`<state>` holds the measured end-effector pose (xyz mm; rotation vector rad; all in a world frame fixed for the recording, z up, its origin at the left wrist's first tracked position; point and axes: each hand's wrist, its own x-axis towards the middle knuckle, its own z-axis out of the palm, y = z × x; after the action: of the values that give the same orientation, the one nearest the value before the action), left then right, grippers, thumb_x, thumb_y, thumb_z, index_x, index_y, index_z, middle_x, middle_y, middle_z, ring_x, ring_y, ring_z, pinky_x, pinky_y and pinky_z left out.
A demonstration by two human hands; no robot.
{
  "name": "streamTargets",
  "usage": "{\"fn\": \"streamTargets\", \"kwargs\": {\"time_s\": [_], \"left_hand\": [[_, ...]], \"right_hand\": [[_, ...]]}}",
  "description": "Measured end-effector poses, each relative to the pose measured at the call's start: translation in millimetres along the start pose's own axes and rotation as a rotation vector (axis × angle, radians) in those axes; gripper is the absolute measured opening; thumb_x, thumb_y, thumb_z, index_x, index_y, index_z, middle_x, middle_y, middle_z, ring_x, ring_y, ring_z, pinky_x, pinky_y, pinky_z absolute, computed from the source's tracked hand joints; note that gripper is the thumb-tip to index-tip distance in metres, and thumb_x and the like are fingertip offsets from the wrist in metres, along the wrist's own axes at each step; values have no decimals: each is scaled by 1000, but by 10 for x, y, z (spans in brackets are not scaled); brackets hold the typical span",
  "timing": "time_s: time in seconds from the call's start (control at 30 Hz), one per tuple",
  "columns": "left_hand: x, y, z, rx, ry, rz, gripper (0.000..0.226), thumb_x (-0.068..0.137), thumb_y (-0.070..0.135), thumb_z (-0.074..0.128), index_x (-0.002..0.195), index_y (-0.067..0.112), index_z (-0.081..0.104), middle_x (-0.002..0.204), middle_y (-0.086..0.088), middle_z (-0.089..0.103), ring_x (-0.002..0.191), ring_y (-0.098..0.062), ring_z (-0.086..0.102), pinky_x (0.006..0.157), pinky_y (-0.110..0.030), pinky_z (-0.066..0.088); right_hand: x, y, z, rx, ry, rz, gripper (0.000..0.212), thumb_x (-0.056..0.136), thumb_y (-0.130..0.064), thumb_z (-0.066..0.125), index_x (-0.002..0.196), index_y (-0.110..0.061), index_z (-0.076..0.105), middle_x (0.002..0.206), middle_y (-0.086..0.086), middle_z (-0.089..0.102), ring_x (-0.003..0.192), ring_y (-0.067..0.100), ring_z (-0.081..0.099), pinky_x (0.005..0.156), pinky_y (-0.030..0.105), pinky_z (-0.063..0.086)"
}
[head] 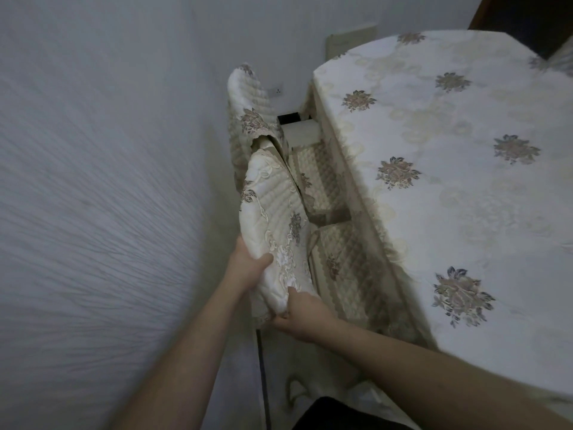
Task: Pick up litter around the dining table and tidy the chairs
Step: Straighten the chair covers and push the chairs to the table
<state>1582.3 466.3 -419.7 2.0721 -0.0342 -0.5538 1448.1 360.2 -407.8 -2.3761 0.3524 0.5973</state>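
Left hand (pixel 248 268) and right hand (pixel 302 318) each grip near chair's back (pixel 276 218), seemingly quilt-covered, beside table (pixel 449 150)

The tablecloth (pixel 449 156) is hiding the table and the chair seats' (pixel 344 274) inner halves, the near chair's cover (pixel 276 231) is concealing the left hand's fingers, and the right edge is cropping the table's far side.

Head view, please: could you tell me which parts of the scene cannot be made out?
- Floor and any litter: hidden by the floral cream tablecloth and quilted cream chairs.
- Near chair's quilted backrest cover, gripped by left hand and right hand: frame hidden.
- Small wall socket: too small.
- Dark item at the bottom edge: cut off.
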Motion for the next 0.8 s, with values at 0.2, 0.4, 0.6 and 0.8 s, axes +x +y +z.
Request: {"fn": "streamTargets", "kwargs": {"time_s": [0.2,0.4,0.6,0.8], "left_hand": [[-8,63,10,-14,-12,28,94,58,36,69,143,20,32,132,-3,54,118,-22,52,102,-44,44],[-13,100,23,-24,-8,78,93,61,31,66,146,19,30,133,-2,53,117,-17,50,101,-31,40],[-1,136,69,1,-11,74,93,61,35,66,145,19,29,127,0,54,114,-20,53,95,-30,42],[16,137,140,8,-15,78,91,65,33,69,145,20,28,127,0,53,110,-17,52,92,-28,40]], "right_hand": [[31,7,-10,-24,-15,16,71,81,-48,61,134,-7,38,122,14,58,110,31,56,73,28,36],[80,39,-11,-30,-12,14,70,79,-49,61,130,-6,40,119,15,59,106,32,57,72,29,38],[109,93,-56,-65,-1,7,70,80,-47,62,131,-5,40,120,15,59,107,32,57,71,29,38],[86,171,-75,-62,11,15,75,81,-45,60,139,-5,35,122,15,59,110,32,56,77,31,42]]}}
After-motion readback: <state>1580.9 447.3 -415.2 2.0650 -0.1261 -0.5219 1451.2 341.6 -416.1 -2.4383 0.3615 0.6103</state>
